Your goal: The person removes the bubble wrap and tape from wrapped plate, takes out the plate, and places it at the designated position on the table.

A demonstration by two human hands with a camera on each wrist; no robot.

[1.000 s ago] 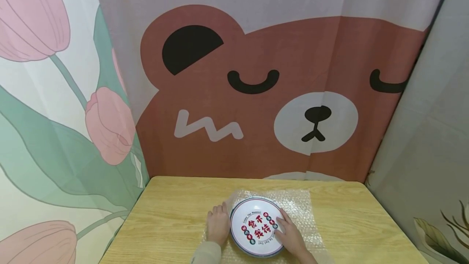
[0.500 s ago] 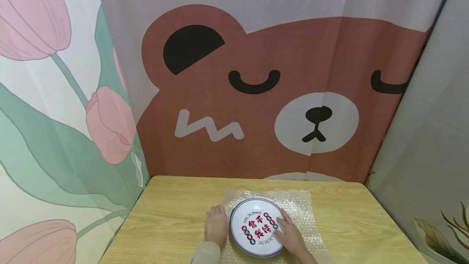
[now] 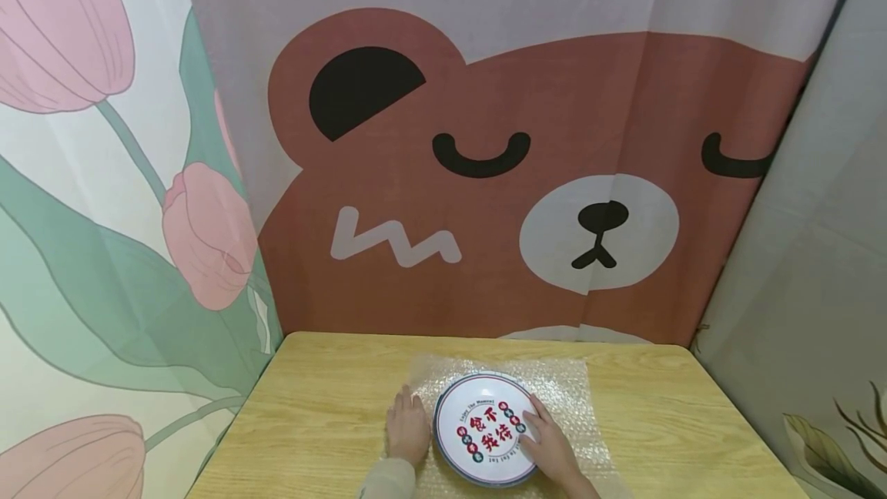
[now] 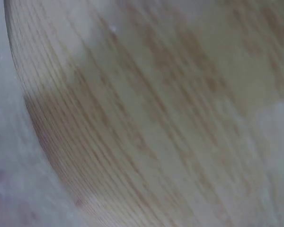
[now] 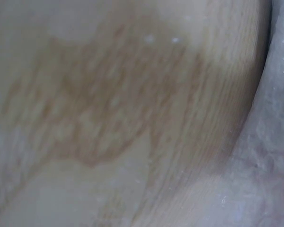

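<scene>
A round white plate (image 3: 478,391) with a blue rim, red characters and small coloured circles lies on a sheet of bubble wrap (image 3: 564,391) in the head view. My right hand (image 3: 554,449) rests on its right side, thumb and fingertips over the rim; the underside is hidden. Left of the plate, my left hand (image 3: 407,428) lies flat with straight fingers on the wrap's left edge, apart from the plate. Both wrist views are blurred close-ups of wood grain, and neither shows the fingers clearly.
The wood-grain table (image 3: 333,399) extends on both sides of the wrap. Behind it hangs a curtain (image 3: 388,299) printed with a brown bear, and a tulip-print curtain (image 3: 125,252) is at the left. A pale curtain (image 3: 783,306) hangs on the right.
The far left corner of the bubble wrap has spread out to the left. My left hand has shifted slightly left and its fingers have straightened. The right hand and plate have stayed put.
</scene>
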